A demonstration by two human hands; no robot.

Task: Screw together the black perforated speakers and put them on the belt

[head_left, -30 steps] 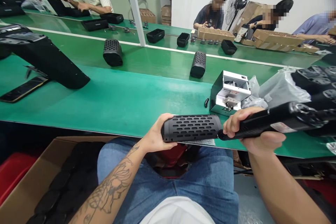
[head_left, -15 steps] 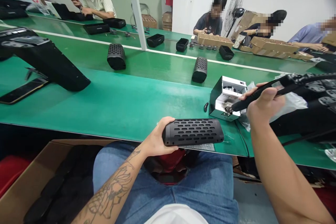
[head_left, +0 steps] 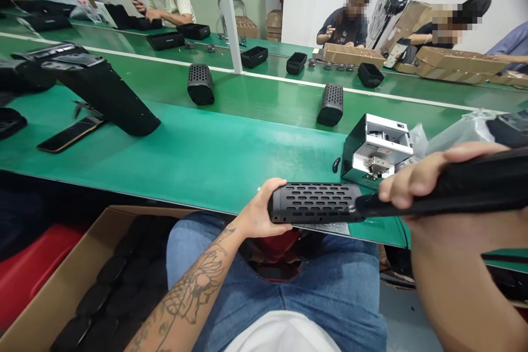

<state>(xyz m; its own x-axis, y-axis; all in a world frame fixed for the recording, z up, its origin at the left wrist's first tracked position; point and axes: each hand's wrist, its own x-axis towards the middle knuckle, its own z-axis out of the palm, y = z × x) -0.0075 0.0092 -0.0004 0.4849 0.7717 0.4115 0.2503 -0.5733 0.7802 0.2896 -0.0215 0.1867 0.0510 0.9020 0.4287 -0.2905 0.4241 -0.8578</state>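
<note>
Housing [head_left: 317, 201], black and slotted, sits at the near edge of the surface [head_left: 231, 159] in the head view, its left end clasped by the left hand [head_left: 262, 212], while the right hand [head_left: 424, 179] grasps a black tool [head_left: 478, 181] overlapping its right end. It looks stiff, fairly light, perhaps slippery; best held around the solid left end.

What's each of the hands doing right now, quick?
Left hand: closed on one end of the perforated black case.
Right hand: closed around a black handheld tool, its tip at the case's other end.
</note>
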